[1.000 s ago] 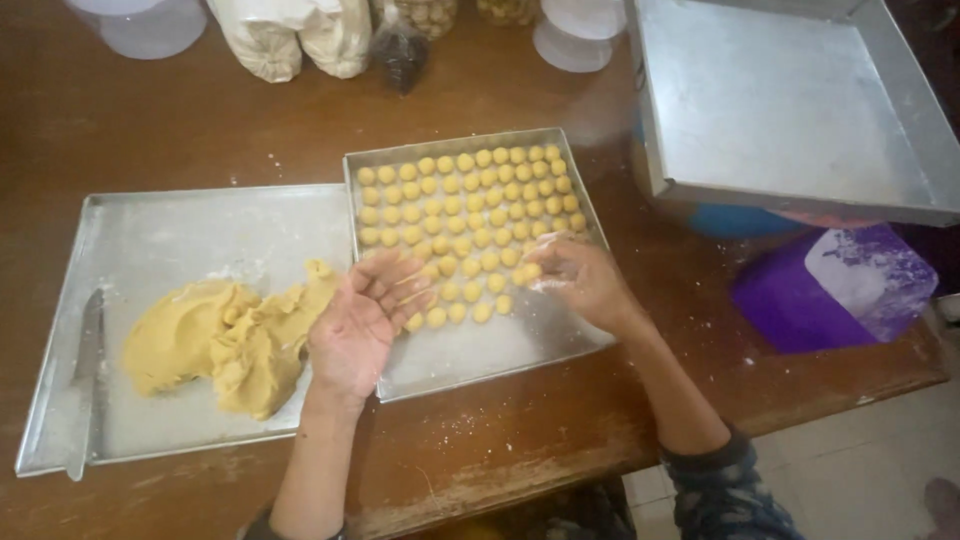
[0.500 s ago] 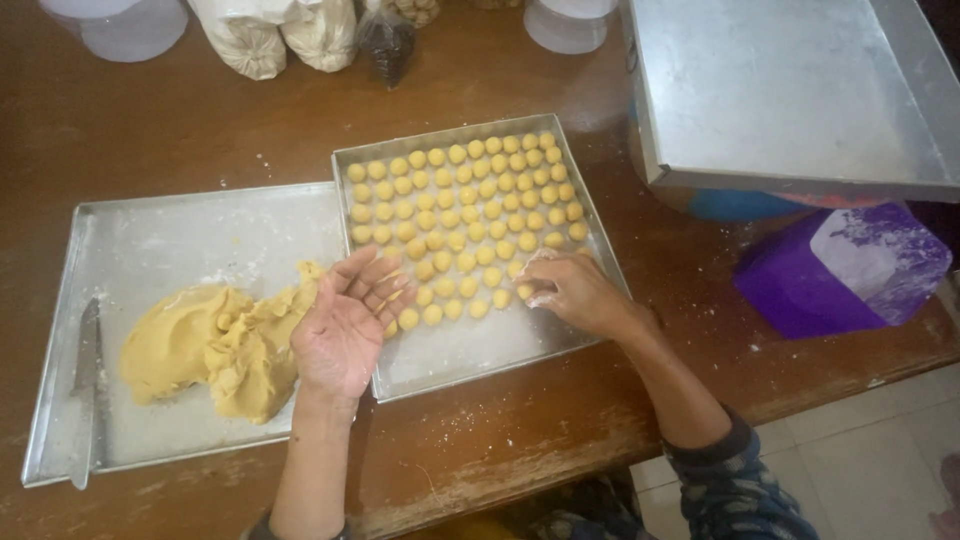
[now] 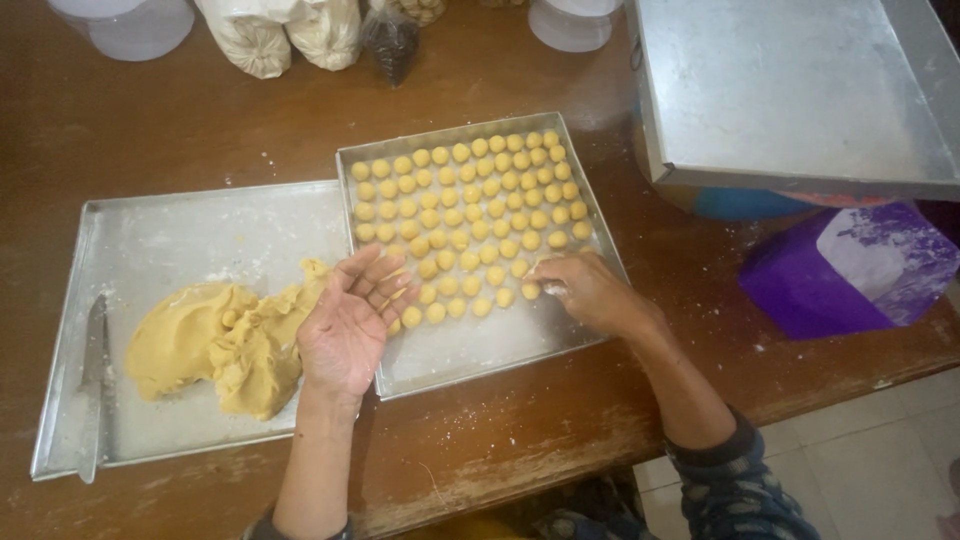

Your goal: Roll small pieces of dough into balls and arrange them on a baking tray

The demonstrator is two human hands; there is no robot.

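I have my right hand [image 3: 585,292] resting low on the near right part of the baking tray [image 3: 470,350], fingertips pinched on a small dough ball [image 3: 531,291] at the end of the nearest row. My left hand [image 3: 350,320] hangs palm up over the tray's near left edge, fingers spread and released, holding nothing that I can see. The rows of dough balls [image 3: 465,200] fill the far part of that tray; its near strip is bare and floured. To the left, touching it, lies a larger floured tray [image 3: 180,230] with a lump of yellow dough [image 3: 225,345] just beside my left hand and a knife [image 3: 93,385] along its left edge. Both trays sit on the wooden counter [image 3: 150,130].
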